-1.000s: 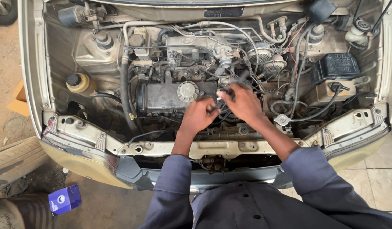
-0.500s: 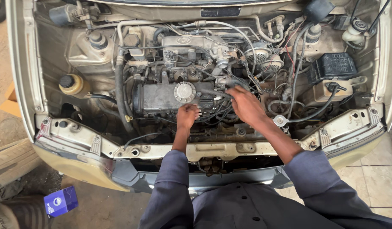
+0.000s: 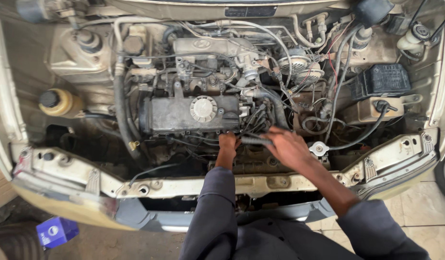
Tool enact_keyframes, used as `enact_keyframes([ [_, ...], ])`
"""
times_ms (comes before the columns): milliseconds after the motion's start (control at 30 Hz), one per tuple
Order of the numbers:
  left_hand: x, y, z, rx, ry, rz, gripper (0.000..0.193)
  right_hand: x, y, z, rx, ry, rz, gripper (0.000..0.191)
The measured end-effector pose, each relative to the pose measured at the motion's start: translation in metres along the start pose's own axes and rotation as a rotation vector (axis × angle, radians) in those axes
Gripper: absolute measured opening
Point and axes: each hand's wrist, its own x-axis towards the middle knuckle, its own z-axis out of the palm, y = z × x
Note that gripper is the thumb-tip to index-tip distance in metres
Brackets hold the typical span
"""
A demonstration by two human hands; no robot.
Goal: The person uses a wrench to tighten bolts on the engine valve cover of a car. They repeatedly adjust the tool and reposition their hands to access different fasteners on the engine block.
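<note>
Though curled left hand (image 3: 227, 143) unclear, right hand (image 3: 286, 147) clasping black cable (image 3: 255, 140).

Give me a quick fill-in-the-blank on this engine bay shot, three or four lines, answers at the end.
1. The round pale filler cap sits on top of the ____ cover.
2. The right hand grips a dark ____ that runs toward the left hand.
3. The small box lying on the ground at lower left is ____ in colour.
4. The reservoir at the left of the bay has a ____ cap.

Missing words: engine; hose; blue; black
</note>
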Motion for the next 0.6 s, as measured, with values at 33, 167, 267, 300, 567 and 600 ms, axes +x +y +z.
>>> enact_keyframes([
  [33,0.003,-0.002,0.004,-0.013,0.044,-0.025,0.017,-0.003,0.002,0.001,-0.012,0.013,-0.028,0.037],
  [167,0.009,-0.005,0.007,-0.084,0.115,-0.092,0.019,-0.015,-0.002,0.002,-0.03,0.09,-0.173,0.046],
  [267,0.01,-0.008,0.003,-0.098,0.097,-0.095,0.019,-0.02,-0.005,-0.001,-0.204,0.232,-0.34,0.044],
  [300,0.012,-0.009,0.002,-0.093,0.092,-0.088,0.02,-0.02,-0.006,-0.002,-0.291,0.293,-0.404,0.042],
  [567,0.021,-0.019,-0.004,-0.132,0.039,-0.021,0.02,-0.04,-0.021,-0.01,-0.343,0.063,-0.32,0.037],
  [600,0.02,-0.019,-0.003,-0.141,0.039,-0.012,0.02,-0.044,-0.023,-0.011,-0.332,0.101,-0.331,0.036],
])
